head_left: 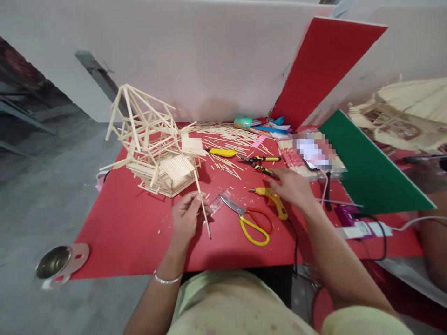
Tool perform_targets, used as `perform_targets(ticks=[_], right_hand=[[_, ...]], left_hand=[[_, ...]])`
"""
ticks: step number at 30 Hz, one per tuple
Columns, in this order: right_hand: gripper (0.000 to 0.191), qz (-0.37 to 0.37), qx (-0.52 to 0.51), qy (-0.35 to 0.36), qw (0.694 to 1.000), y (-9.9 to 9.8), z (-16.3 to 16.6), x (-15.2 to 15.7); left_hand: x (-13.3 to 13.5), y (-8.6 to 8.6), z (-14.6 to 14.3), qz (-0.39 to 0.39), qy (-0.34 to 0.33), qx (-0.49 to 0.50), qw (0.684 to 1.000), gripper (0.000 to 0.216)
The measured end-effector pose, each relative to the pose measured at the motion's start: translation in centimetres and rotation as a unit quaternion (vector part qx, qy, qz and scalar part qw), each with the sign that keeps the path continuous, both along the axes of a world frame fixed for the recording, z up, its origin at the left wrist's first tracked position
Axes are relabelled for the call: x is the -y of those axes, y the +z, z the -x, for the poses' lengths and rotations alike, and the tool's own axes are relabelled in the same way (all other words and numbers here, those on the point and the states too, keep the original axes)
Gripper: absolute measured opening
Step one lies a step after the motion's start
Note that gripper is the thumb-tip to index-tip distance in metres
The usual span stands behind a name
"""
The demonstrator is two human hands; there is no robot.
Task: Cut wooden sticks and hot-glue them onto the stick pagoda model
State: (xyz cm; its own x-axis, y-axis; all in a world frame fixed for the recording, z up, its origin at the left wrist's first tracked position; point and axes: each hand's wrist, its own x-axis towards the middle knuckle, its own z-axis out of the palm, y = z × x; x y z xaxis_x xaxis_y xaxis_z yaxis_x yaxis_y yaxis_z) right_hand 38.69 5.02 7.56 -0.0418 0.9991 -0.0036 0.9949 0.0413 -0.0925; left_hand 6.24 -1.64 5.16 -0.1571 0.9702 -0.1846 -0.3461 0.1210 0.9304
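Observation:
My left hand [188, 211] is closed, pinching a thin wooden stick [206, 223] that slants from the wooden stick model [150, 144] down toward me. The model is a pale open frame with a slatted panel [177, 167] on its near side. My right hand [293, 186] reaches over the table with fingers stretched out, at the handle end of the black-and-yellow cutting pliers [257, 163]. Just below that hand lies a yellow hot glue gun [275, 201]. Scissors [244, 217] with red and yellow handles and a clear ruler [220, 203] lie between my hands.
Loose sticks [226, 135] and a yellow utility knife [222, 152] lie behind. At the right are a phone [314, 156], a green board [377, 172] and a power strip [373, 229] with cords. A metal cup [54, 263] sits in a holder at the left table edge.

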Motion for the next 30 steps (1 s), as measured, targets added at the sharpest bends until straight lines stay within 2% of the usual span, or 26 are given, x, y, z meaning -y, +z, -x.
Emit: perform_targets(ticks=[1, 3, 4, 7, 10, 14, 16, 18, 21, 23, 24, 27, 30], right_hand=[[0.067, 0.01, 0.033, 0.021, 0.999, -0.5, -0.5, -1.8], [0.1, 0.082, 0.122, 0.042, 0.988, -1.7, -1.4, -5.5], [0.106, 0.104, 0.133, 0.045, 0.985, -2.2, -1.8, -7.2], [0.101, 0.122, 0.15, 0.059, 0.979, -3.4, -2.6, -10.6], [0.081, 0.097, 0.167, 0.078, 0.978, -3.4, -3.0, -11.0], [0.062, 0.009, 0.183, 0.083, 0.98, -2.0, -3.6, -8.9], [0.061, -0.045, 0.169, 0.072, 0.982, -0.9, -3.4, -7.2], [0.062, -0.067, 0.114, 0.067, 0.989, 0.3, -2.4, -4.9], [0.051, -0.012, -0.011, 0.077, 0.997, 1.8, 0.5, -0.9], [0.043, 0.034, -0.057, 0.142, 0.988, 2.5, 2.8, 1.6], [0.043, 0.03, -0.063, 0.161, 0.985, 2.7, 3.8, 2.6], [0.059, 0.01, -0.038, 0.186, 0.982, 3.1, 6.0, 4.4], [0.07, 0.005, -0.026, 0.196, 0.98, 3.3, 7.1, 4.5]], left_hand=[[0.0, -0.1, -0.2, 0.003, -0.012, 0.0, 1.0, 0.035], [0.0, -0.2, -0.4, 0.002, -0.027, -0.002, 1.0, 0.035], [0.1, -0.3, -0.4, 0.001, -0.033, -0.003, 0.999, 0.036], [0.4, -0.2, -0.2, -0.003, -0.04, -0.013, 0.999, 0.036], [0.8, -0.1, 0.3, -0.009, -0.038, -0.027, 0.999, 0.035], [0.8, 0.2, 0.5, -0.017, -0.024, -0.033, 0.999, 0.035], [0.6, 0.5, 0.2, -0.026, -0.023, -0.033, 0.999, 0.036], [0.4, 1.0, -0.3, -0.037, -0.027, -0.037, 0.998, 0.036], [0.1, 1.8, -1.2, -0.054, -0.028, -0.045, 0.997, 0.035], [0.0, 2.3, -1.6, -0.065, -0.028, -0.055, 0.996, 0.034], [0.0, 2.5, -1.8, -0.069, -0.029, -0.06, 0.995, 0.034], [0.1, 2.8, -1.8, -0.075, -0.029, -0.075, 0.994, 0.034], [0.2, 2.9, -1.4, -0.074, -0.035, -0.091, 0.992, 0.034]])
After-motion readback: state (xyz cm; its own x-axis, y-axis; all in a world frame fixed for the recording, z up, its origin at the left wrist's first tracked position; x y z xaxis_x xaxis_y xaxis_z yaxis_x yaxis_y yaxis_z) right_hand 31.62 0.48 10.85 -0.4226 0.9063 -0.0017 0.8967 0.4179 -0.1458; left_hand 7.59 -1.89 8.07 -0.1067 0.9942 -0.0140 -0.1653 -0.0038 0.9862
